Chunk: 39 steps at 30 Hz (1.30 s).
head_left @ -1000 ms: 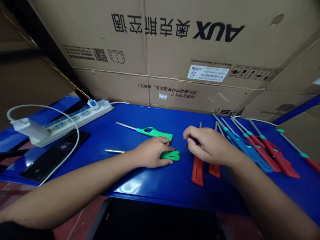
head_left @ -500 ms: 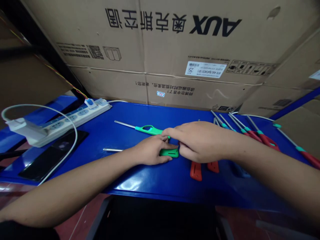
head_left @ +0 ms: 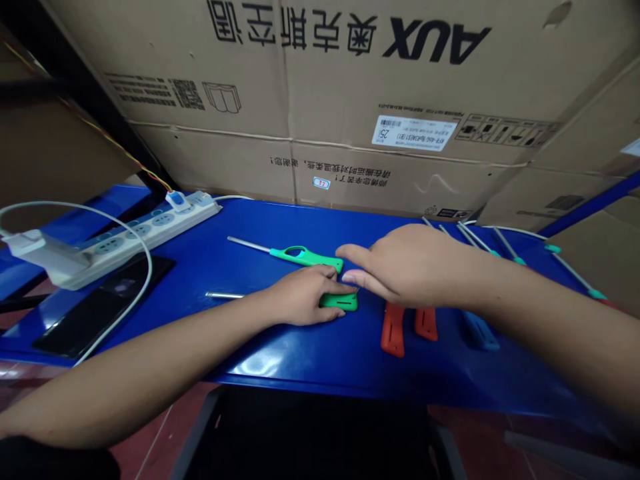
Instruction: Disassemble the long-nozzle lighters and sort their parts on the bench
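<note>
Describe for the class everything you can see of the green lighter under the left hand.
The green lighter lies on the blue table, its slim, metal-looking rod pointing left and its handle end right. The handle looks like plastic, with a narrow dark slot near the butt. The left hand holds it from above, thumb and fingers on either side, hiding its middle. The right hand is close to the butt; whether it touches is unclear.

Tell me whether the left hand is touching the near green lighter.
Touching. The head view shows the left hand laid over the near green lighter, its grip straddling the handle.
</note>
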Each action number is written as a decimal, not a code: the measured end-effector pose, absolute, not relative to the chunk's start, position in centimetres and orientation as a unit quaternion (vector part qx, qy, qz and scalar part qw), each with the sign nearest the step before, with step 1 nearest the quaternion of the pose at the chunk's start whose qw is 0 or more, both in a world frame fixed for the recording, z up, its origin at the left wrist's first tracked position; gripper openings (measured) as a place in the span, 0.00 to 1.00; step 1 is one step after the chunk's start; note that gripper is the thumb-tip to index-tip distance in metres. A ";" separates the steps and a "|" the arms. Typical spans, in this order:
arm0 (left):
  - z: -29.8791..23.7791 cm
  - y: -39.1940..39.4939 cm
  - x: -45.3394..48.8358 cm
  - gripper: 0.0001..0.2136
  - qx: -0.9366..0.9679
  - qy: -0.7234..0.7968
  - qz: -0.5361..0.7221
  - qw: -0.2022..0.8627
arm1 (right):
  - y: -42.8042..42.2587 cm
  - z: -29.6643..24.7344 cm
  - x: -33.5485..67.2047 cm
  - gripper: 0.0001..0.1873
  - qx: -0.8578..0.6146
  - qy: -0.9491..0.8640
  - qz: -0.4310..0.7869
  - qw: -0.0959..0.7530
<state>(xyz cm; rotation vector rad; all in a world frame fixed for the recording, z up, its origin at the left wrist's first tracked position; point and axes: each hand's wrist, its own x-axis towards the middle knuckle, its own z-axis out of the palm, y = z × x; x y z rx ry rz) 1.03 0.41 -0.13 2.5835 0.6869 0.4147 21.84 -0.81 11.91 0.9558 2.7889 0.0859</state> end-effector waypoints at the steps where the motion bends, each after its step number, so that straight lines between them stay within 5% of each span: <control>1: -0.1 0.4 1.0 0.20 0.933 0.249 0.144 0.216 | -0.9 12.0 21.7 0.18 0.332 0.936 0.045 0.109; 6: 0.1 0.3 1.1 0.18 0.936 0.247 0.134 0.213 | -1.0 12.5 21.6 0.16 0.262 0.959 -0.056 0.091; 12: 0.3 0.4 1.2 0.20 0.937 0.252 0.121 0.208 | -0.8 12.5 21.7 0.18 0.319 0.935 0.062 0.146; 26: 0.2 0.4 1.2 0.22 0.933 0.262 0.121 0.215 | -1.2 12.4 22.2 0.17 0.254 0.963 -0.058 0.076; 39: 0.0 0.1 1.6 0.20 0.940 0.275 0.117 0.163 | -1.3 12.1 22.7 0.19 0.338 0.935 0.005 0.111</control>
